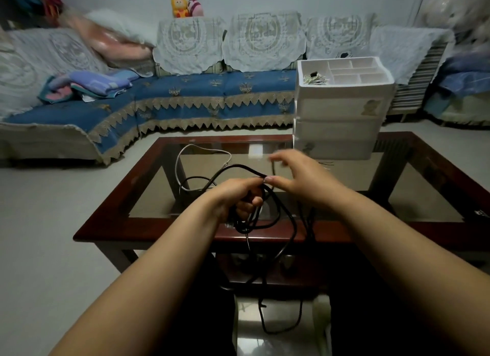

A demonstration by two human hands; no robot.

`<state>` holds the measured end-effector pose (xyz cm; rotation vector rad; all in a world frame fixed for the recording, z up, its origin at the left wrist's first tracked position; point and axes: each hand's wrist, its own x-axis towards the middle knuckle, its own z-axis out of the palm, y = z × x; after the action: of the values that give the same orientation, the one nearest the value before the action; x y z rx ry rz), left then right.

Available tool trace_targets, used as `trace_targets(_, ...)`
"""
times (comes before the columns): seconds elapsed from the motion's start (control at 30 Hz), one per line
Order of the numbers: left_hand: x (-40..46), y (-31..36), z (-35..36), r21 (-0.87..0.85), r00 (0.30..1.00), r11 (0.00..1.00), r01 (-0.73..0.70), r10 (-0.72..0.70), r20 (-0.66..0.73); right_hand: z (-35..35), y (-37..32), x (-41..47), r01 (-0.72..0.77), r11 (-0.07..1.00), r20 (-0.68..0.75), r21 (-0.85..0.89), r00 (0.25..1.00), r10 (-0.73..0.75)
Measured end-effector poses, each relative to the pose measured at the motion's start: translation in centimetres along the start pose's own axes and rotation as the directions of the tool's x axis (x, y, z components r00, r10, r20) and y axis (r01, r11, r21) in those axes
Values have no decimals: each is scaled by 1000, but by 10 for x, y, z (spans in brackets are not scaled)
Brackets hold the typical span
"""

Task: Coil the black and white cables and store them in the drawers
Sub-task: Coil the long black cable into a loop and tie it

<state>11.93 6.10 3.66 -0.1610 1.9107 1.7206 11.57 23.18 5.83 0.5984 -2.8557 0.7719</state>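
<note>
Two hands: left [238,196] grips one black cable [281,212]; right [299,175] pinches it; one white cable [177,167] lies apart.

Drawer unit [342,111] blocking table's [138,196] far-right

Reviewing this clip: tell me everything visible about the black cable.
The black cable is thin, round and looks rubber-coated. It is partly coiled: the left hand grips several loops above the table's near edge, and the right hand pinches a strand beside it. Loose lengths arc over the glass and hang down toward the floor.
</note>
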Motion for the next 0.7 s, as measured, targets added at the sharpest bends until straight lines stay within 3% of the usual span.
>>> trace_targets(0.07,0,-1,1,-22,998,1000,19,-17,60,-1,-7,7,57,995,105,77,992,-65)
trace_targets(0.17,1,-3,-4,-60,990,997,44,-35,134,5,1,18,-3,966,209,257,977,-53)
trace_targets(0.27,1,-4,-9,-121,970,992,29,2,243,15,12,28,-151,882,112,447,987,112)
trace_targets(0.37,-3,3,-12,-337,946,941,-25,132,297,31,24,32,-246,916,165,318,965,202)
trace_targets(0.43,-3,8,-17,-400,954,911,-101,203,222,34,20,30,-190,932,106,309,981,165)
trace_targets(0.5,-1,10,-21,-364,962,909,-200,253,101,27,11,28,-160,824,30,544,985,172)
trace_targets(0.57,2,11,-22,-314,950,899,-304,312,-27,17,6,27,-335,543,253,770,941,223)
trace_targets(0.6,3,11,-22,-270,936,896,-352,340,-92,11,4,25,-427,466,374,775,904,206)
trace_targets(0.7,6,13,-26,-191,892,878,-440,402,-207,3,5,21,-482,497,472,721,868,157)
